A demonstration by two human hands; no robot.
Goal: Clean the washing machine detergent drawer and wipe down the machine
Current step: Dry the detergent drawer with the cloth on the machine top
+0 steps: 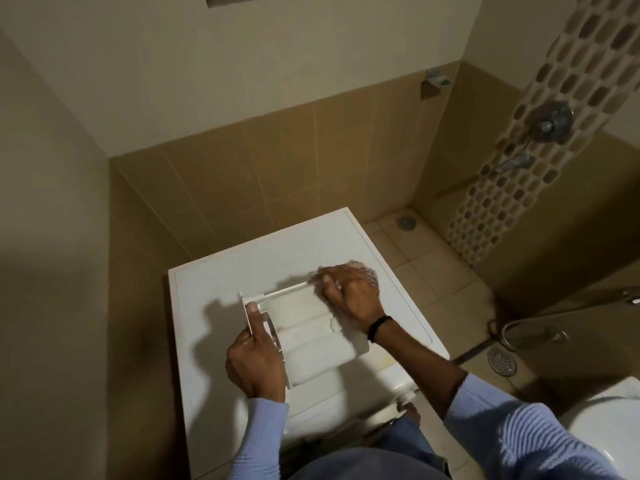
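The white detergent drawer (pixel 311 336) lies on the flat top of the white washing machine (pixel 270 258), its compartments facing up. My left hand (pixel 254 358) grips the drawer's front panel at its left end, thumb stretched along the edge. My right hand (pixel 349 292) is at the drawer's far right end, fingers curled over its rim; the hand is blurred, and something pale may be under the fingers, but I cannot make it out.
Tiled walls stand close behind and to the left of the machine. To the right lie the shower floor with a round drain (pixel 501 362), wall taps (pixel 550 124) and a hose. A white toilet rim (pixel 609 420) sits at the lower right.
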